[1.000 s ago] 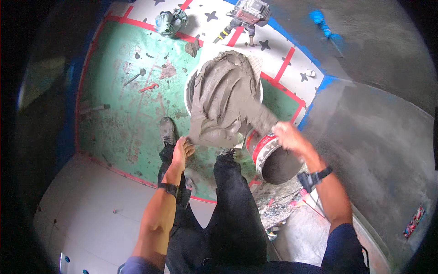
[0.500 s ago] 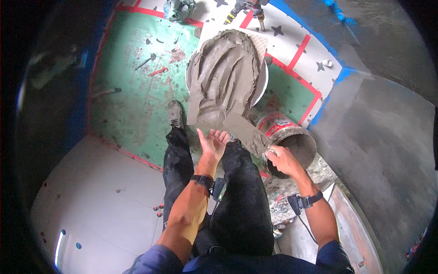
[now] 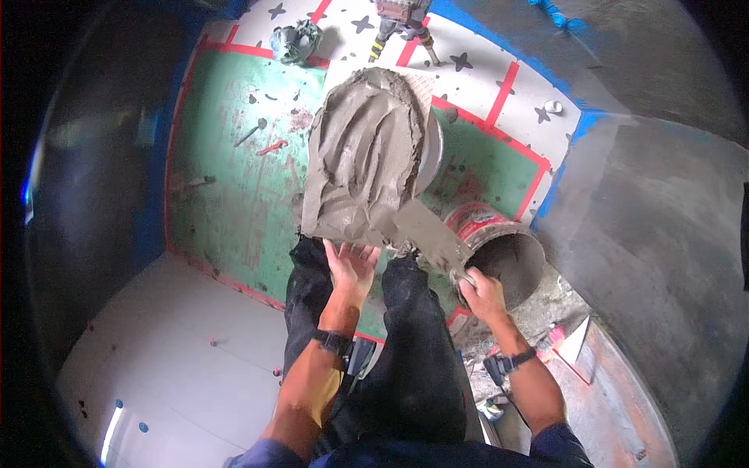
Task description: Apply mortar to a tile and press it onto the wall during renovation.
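While grey mortar (image 3: pixel 365 140) coats a tile (image 3: pixel 422 87) above a round white container (image 3: pixel 434 152), a person's right hand (image 3: pixel 485 296) clasps a trowel (image 3: pixel 434 235) at the tile's near right corner; the left hand (image 3: pixel 353 271), palm up, fingers unfurled, meets the near edge beside a tilted bucket (image 3: pixel 485 221).

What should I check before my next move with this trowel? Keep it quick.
1. Right hand gripping trowel: ok, fist closed round it.
2. Trowel at mortar: ok, overlaps its near edge in view.
3. Left hand supporting slab: cannot tell; palm up by the near edge.
4. Mortar covering whole slab: not ok, far right corner bare.
5. Slab seated on white bucket: cannot tell, contact hidden.
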A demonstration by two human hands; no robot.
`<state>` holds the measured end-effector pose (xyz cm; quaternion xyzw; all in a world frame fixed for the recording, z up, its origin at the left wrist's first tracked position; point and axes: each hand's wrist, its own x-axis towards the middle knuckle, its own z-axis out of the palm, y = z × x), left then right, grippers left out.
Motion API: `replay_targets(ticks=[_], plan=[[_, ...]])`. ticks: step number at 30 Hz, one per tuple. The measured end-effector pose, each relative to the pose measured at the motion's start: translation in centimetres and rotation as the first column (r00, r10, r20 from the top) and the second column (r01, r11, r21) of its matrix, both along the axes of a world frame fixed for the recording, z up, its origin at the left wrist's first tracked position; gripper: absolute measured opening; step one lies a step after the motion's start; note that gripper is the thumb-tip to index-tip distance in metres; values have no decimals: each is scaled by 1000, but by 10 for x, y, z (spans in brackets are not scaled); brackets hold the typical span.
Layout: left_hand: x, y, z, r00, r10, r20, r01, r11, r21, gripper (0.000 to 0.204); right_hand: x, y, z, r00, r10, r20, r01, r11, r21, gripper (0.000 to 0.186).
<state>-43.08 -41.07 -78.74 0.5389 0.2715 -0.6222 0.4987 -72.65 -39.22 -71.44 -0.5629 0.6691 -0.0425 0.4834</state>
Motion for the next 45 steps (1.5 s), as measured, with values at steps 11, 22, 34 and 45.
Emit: replay_targets(ticks=[11,22,34,45], plan=[[-13,-9,6,997,-56,60,55,998,21,67,16,-103,-77,979,-201,30,203,969,-143,34],[-10,-6,-13,992,-75,101,67,994,81,64,29,-181,-71,669,-470,575,358,883,304,30],[-4,-2,-24,979,-142,144,127,986,104,74,-15,-181,-66,787,-446,426,364,894,263,32],[1,-6,-27,980,-127,150,108,986,127,69,-62,-85,-51,883,453,122,-464,883,78,41]])
